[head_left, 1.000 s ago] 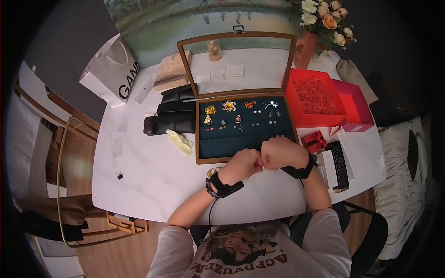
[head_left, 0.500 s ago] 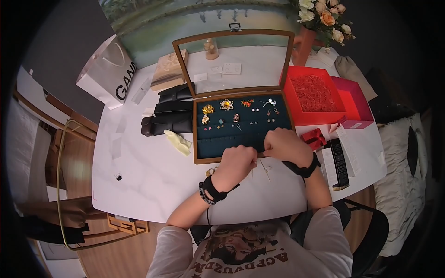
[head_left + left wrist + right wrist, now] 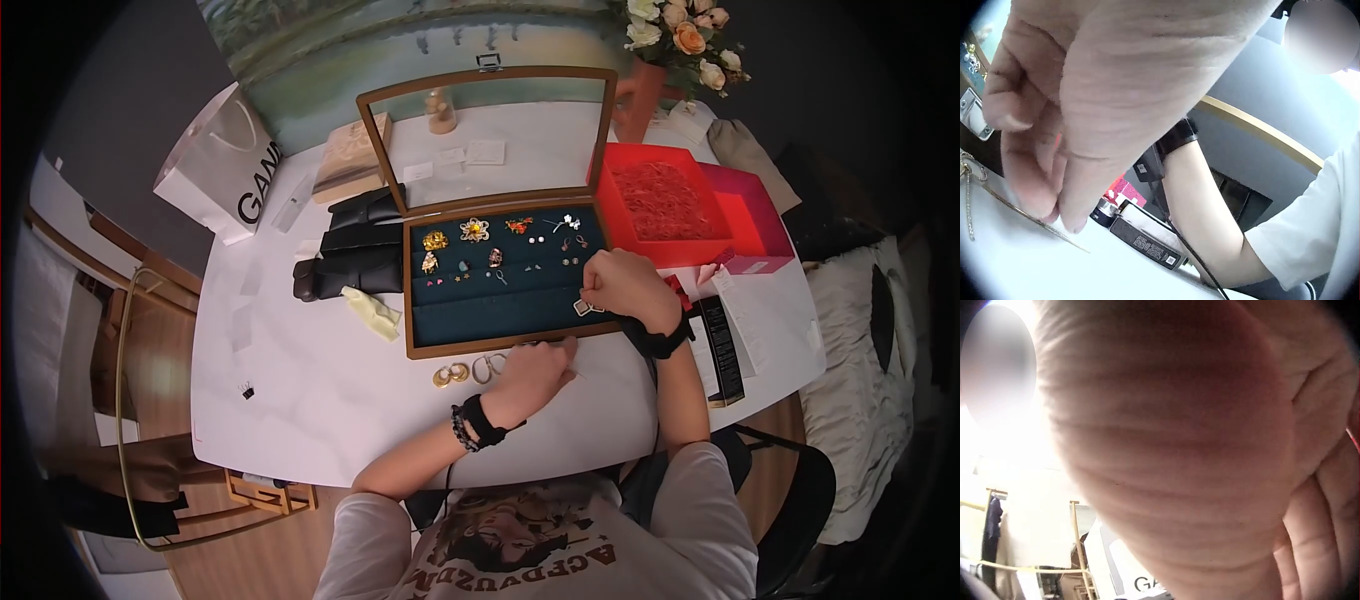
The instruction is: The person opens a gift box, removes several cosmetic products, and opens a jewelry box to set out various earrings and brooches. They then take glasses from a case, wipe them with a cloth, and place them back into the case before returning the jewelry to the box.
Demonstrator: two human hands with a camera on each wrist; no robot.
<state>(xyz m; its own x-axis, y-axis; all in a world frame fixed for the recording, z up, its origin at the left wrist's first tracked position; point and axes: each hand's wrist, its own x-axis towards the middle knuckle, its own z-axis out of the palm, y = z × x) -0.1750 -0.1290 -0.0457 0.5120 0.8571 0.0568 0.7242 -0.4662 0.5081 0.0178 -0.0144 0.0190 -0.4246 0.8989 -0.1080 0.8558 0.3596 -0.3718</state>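
My left hand [image 3: 530, 385] is over the table in front of a wooden jewellery box [image 3: 505, 347], its thumb and fingertip meeting on a thin gold strand of a bow earring [image 3: 1010, 205] in the left wrist view. My right hand [image 3: 635, 290] hangs over the box's right side with its fingers curled. Right at those fingertips, a pair of square earrings [image 3: 583, 308] shows above the dark green lining. The palm fills the right wrist view and hides the fingertips. Chunky gold earrings [image 3: 450, 375] and thin hoop earrings [image 3: 487, 368] lie left of my left hand.
The box's glass lid [image 3: 490, 140] stands raised; brooches [image 3: 475, 231] and small earrings fill its upper rows. Black pouches [image 3: 350, 272] and a yellow cloth [image 3: 371, 313] lie to the left. Rightward are a red box [image 3: 665, 250] and a black carton [image 3: 722, 350].
My two hands have parted from close together. The right has gone up over the box, where the square earrings now show; the left has dropped slightly rightward, uncovering the hoops.
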